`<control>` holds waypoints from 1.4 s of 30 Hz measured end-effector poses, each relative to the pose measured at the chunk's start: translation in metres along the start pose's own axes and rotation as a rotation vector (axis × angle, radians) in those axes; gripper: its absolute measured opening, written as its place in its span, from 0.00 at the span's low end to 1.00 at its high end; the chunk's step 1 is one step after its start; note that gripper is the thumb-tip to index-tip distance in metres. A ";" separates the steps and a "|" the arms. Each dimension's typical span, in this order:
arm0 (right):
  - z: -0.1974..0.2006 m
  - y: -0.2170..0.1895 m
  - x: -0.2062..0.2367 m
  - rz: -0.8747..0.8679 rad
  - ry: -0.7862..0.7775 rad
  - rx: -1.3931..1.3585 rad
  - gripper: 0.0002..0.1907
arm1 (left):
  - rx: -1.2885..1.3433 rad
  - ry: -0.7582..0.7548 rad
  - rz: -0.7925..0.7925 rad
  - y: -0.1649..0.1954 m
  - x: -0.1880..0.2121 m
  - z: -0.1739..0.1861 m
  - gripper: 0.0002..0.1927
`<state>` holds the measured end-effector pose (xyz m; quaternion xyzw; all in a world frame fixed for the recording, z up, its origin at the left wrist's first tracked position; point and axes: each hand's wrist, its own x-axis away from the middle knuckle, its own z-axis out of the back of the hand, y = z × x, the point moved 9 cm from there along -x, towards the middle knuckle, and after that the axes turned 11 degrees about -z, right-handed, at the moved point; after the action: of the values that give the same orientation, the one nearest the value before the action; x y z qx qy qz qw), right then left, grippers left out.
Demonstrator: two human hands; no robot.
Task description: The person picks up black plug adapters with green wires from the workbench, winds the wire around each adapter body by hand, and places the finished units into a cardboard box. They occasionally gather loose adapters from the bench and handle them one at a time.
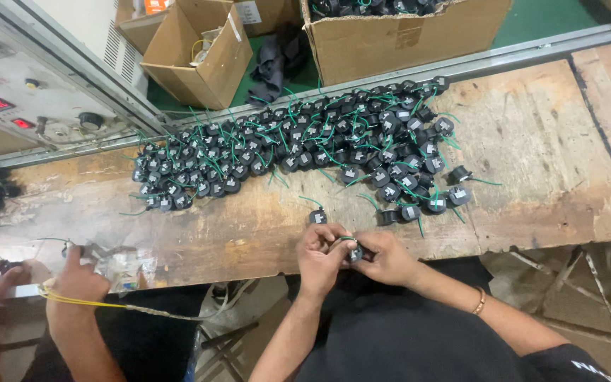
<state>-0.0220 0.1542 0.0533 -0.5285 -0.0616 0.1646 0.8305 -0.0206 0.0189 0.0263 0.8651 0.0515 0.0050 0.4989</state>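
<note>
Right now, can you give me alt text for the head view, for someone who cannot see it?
Both hands, left hand and right hand, hold a small black part with a green wire over a worn wooden bench. A big heap of like parts lies beyond; a co-worker's hand works at left.

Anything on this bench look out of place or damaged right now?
The wooden benchtop is worn, gouged and split near its right end. A few black wired components, like the stray part, sit apart from the main pile. Both hands, left hand and right hand, hold one component normally.
</note>
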 end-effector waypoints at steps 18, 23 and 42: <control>0.021 -0.007 -0.002 0.047 0.027 -0.377 0.33 | -0.426 0.116 -0.241 0.009 -0.053 0.032 0.19; 0.015 0.008 -0.005 0.024 0.000 -0.312 0.39 | -0.252 -0.093 -0.309 0.025 -0.032 -0.002 0.22; 0.007 -0.002 -0.007 0.085 0.026 -0.082 0.19 | -0.216 -0.315 -0.334 0.024 -0.020 -0.031 0.17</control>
<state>-0.0300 0.1574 0.0584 -0.5664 -0.0350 0.1902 0.8011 -0.0405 0.0322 0.0636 0.7764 0.1145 -0.2067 0.5842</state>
